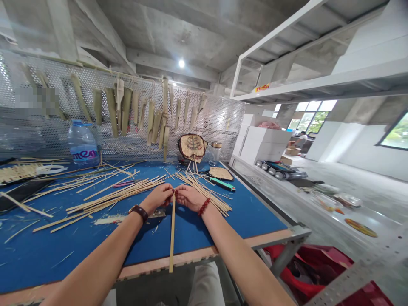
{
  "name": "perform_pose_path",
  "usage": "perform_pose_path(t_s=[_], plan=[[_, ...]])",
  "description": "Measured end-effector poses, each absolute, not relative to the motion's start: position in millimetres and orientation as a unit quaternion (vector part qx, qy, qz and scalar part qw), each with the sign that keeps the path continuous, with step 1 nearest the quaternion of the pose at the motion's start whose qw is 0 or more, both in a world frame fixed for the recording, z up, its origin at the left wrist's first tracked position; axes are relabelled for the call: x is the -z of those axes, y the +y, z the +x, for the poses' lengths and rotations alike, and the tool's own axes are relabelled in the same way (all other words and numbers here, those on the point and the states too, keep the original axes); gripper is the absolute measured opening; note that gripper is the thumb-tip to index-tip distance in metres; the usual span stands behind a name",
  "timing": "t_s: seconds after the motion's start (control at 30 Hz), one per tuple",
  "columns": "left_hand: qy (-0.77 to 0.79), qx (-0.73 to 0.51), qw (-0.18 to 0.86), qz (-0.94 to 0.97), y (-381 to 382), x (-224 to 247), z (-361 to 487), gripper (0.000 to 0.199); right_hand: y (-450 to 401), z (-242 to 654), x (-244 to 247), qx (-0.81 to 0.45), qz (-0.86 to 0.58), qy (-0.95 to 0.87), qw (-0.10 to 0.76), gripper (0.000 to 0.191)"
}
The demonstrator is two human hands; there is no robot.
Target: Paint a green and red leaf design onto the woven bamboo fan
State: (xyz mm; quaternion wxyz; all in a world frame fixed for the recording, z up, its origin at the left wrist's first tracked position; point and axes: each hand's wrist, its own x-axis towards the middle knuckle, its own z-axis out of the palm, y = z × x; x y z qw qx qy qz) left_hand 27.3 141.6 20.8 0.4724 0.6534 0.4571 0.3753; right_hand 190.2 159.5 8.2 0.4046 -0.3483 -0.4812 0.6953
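Observation:
Between my two hands a flat bamboo strip is pinched at its far end, and its free end points toward me past the table's front edge. My left hand, below a dark wrist band, has its fingers closed on the strip. Beside it, my right hand also pinches the strip's end, with a red bead bracelet on the wrist. Beneath my left hand lies a metal blade, partly hidden. Bundles of thin bamboo strips lie to the left, and more strips fan out to the right.
On the blue tabletop are a green-handled knife, pink-handled scissors, a water jug, a glass jar and a woven fan. Bamboo pieces hang on the perforated panel. A metal shelf stands right.

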Motion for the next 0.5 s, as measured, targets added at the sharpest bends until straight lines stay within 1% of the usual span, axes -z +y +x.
perform_pose_path(t_s=[0.1, 0.3, 0.5], plan=[[0.467, -0.373, 0.461, 0.656, 144.9, -16.8, 29.0, 0.018, 163.6, 187.3, -3.2, -0.69, -0.359, -0.473, 0.413, 0.015], [0.482, -0.377, 0.455, 0.647, 146.8, -15.3, 32.5, 0.027, 165.7, 189.0, -5.9, -0.69, -0.357, -0.473, 0.417, 0.013], [0.469, -0.399, 0.476, 0.628, 141.7, -19.4, 31.9, 0.017, 161.3, 190.7, -11.1, -0.7, -0.349, -0.465, 0.415, 0.018]])
